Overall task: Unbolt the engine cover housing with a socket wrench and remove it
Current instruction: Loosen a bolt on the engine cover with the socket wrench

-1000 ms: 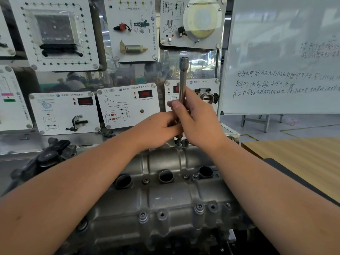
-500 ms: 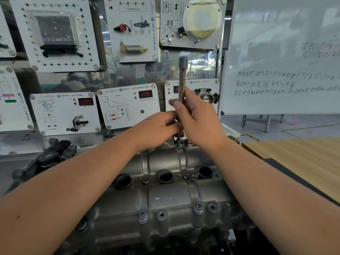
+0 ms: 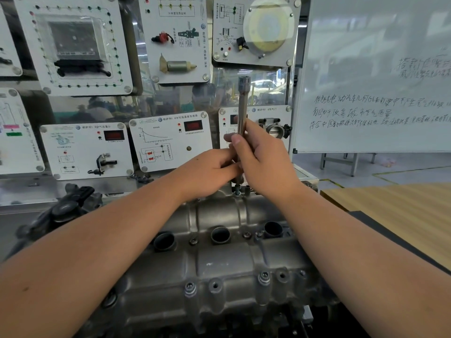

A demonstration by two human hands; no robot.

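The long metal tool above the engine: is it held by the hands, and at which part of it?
Yes. Both hands grip the upright socket extension on its lower shaft: the right hand above, the left hand just below. Its top end is free.

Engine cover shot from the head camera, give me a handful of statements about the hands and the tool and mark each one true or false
1. Both hands grip the socket extension bar. True: the left hand holds it low, the right hand higher.
2. The bar lies flat on the engine cover. False: it stands upright over a bolt at the cover's far edge.
3. Bolts sit in the cover's near edge. True.
4. The whiteboard is blank. False: it carries handwriting.
5. The cover has been lifted off. False: it sits on the engine.
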